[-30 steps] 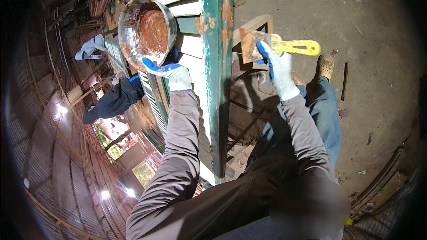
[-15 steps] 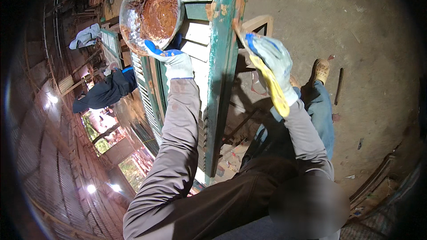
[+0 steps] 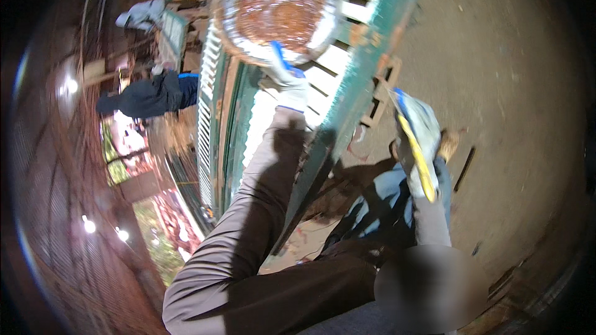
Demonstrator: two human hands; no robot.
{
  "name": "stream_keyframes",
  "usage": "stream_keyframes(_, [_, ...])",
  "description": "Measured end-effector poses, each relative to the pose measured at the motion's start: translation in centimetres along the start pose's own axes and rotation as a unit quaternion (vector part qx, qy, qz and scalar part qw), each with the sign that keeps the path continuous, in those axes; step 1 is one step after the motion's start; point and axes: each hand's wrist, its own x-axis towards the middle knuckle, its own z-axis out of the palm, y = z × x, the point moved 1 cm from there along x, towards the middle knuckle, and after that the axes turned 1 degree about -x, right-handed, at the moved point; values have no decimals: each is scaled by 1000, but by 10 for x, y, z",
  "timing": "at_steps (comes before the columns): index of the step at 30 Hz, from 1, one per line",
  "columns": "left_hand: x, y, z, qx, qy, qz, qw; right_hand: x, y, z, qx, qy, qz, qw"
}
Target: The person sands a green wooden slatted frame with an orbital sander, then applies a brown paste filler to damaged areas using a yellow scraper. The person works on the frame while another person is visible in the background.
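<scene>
My left hand [image 3: 292, 87], in a white and blue work glove, grips the near rim of a round metal bowl [image 3: 225, 25]. Reddish-brown paste [image 3: 287, 15] coats the inside of the bowl, which is held up against a louvred shutter with a green frame [image 3: 363, 74]. Tan patches mark the green wood beside the bowl. In my gloved right hand [image 3: 417, 127] is a putty knife [image 3: 422, 170], its yellow handle pointing back toward my wrist. The blade is thin, blurred and partly hidden; it lies to the right of the frame, apart from it.
Another louvred shutter [image 3: 218, 118] stands to the left. Beyond it are a person in dark clothes [image 3: 146, 96] and a person in light clothes [image 3: 143, 15]. A wooden frame piece [image 3: 380, 96] lies behind the green edge. A dark strip [image 3: 464, 169] rests on the floor.
The view has turned, so bowl and shutter appear farther right. My right hand and the putty knife have drawn away from the shutter's green edge. Both hands keep their holds.
</scene>
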Motion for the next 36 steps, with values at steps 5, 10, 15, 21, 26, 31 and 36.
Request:
stream_keyframes(5, [-8,-44,13,56,-64,-72,994,106,-59,-4,-73,13,21,997])
stream_keyframes(10, [-11,-33,19,57,-57,-59,995,175,-62,63,-201,-144,43,968])
stream_keyframes(15, [-15,22,56,-31,-66,79,994,216,-48,102,-264,-220,110,933])
stream_keyframes(21, [-22,19,45,-62,-59,180,980,219,-84,114,-321,-299,66,896])
stream_keyframes(26, [-29,5,43,-43,-35,117,992,220,-62,108,-209,-291,119,926])
stream_keyframes(31, [-29,-9,44,-41,-20,62,997,210,-27,67,86,-240,258,932])
stream_keyframes(36, [-28,-20,46,-69,28,-26,997,147,-12,3,181,-139,304,925])
